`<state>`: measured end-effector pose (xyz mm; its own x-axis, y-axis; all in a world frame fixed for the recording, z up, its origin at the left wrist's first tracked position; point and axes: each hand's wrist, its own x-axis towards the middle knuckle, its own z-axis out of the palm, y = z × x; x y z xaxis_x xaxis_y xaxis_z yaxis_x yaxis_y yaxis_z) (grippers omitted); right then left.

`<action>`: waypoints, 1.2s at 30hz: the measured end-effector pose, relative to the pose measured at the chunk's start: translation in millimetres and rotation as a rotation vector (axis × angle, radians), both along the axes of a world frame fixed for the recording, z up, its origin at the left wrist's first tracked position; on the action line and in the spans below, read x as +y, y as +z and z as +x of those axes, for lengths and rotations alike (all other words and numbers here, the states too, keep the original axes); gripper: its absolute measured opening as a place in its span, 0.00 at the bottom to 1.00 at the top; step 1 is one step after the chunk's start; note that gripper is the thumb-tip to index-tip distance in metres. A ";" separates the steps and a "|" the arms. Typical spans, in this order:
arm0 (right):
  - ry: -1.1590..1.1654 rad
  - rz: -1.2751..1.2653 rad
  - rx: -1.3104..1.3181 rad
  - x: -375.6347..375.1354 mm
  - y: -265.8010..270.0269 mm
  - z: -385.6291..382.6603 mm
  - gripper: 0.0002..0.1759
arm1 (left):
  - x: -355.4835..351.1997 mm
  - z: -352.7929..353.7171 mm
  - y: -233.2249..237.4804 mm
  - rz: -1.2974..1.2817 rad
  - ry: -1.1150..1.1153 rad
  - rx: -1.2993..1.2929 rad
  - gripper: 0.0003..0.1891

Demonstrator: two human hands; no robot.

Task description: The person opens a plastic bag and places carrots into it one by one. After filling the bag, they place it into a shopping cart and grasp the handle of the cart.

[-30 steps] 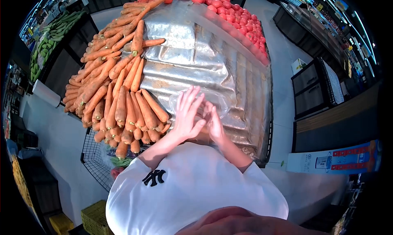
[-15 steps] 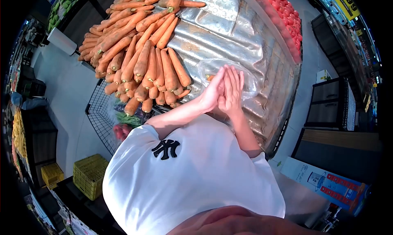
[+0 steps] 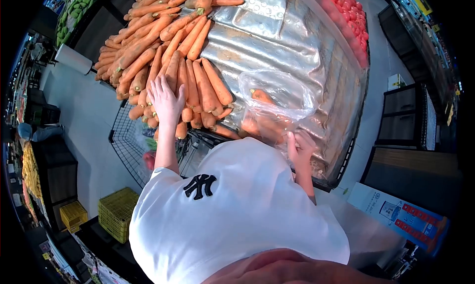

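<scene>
My left hand (image 3: 166, 100) lies on the near side of a large heap of carrots (image 3: 143, 51), fingers spread and back of the hand up. It touches several carrots but is not wrapped around any. A clear plastic bag (image 3: 302, 106) lies on the silver ribbed mat (image 3: 297, 46), its mouth spread wide. Inside it are a few carrots (image 3: 262, 95), partly blurred by the film. At the bag's lower right edge, my right hand (image 3: 303, 148) is closed with fingers curled, seemingly pinching the film; the exact grip is partly hidden.
A wire shopping cart (image 3: 123, 135) with produce stands at the left, below the stand. Red packed goods (image 3: 346, 12) sit behind a clear divider at the upper right. A plastic roll (image 3: 73, 59) sticks out at the left. Yellow crates (image 3: 118, 215) are at lower left.
My hands were pressed together above the bag. They have parted: the left has moved onto the carrot heap, the right down to the bag's near edge. The bag's mouth now shows wide.
</scene>
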<state>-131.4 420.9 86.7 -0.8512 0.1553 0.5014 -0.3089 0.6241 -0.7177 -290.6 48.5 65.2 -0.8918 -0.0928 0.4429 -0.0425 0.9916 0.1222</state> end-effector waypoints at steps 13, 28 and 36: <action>0.083 0.025 0.017 -5.0 -9.3 -5.7 0.06 | 0.3 -4.1 24.1 0.434 -0.145 0.006 0.29; 0.250 -0.099 -0.078 -30.1 24.6 -27.3 0.08 | 75.3 21.1 46.5 2.725 -0.494 -0.763 0.29; 0.150 0.032 -0.134 -38.5 44.8 -41.5 0.52 | 160.5 38.8 52.5 2.261 -0.871 -1.165 0.32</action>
